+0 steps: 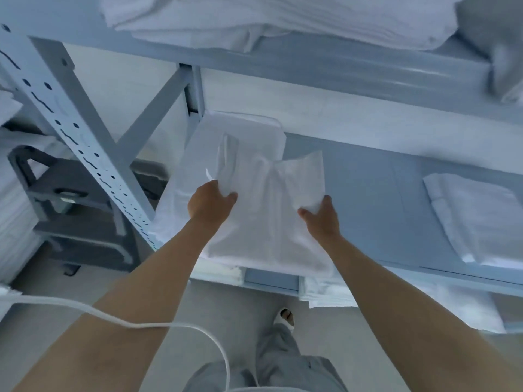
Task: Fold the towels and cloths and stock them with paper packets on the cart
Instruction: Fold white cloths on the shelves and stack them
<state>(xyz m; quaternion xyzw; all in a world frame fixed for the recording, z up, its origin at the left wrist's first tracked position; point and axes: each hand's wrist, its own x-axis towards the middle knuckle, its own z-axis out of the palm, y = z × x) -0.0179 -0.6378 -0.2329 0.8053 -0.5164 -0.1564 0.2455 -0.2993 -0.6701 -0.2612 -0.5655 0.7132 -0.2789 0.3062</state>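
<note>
The left hand (210, 203) pinches one side of a white cloth (263, 210), with its fingers curled into the fabric. The right hand (321, 215) pinches the other side the same way, thumb on top. The cloth is held just above the near left end of the shelf (365, 199), over a stack of folded towels (198, 176) that lies there. It looks soft, light and floppy. It sags in the middle and its far corners stick up, so it will not keep its shape by itself. I think the best place to hold it is at the edges or corners, one hand on each, so it stays flat while it is folded. It should not slip much, and it will not break. At the right end of the shelf lies another folded pile (478, 219), well apart from the cloth. More white linen (254, 21) sits on the shelf above. It is hard to tell where the held cloth ends and the stack under it begins, because both are white. The fingertips are hidden in the fabric. I cannot see any paper packets, and I cannot tell if the dark frame (73, 199) to the left of the shelf is the cart.
</note>
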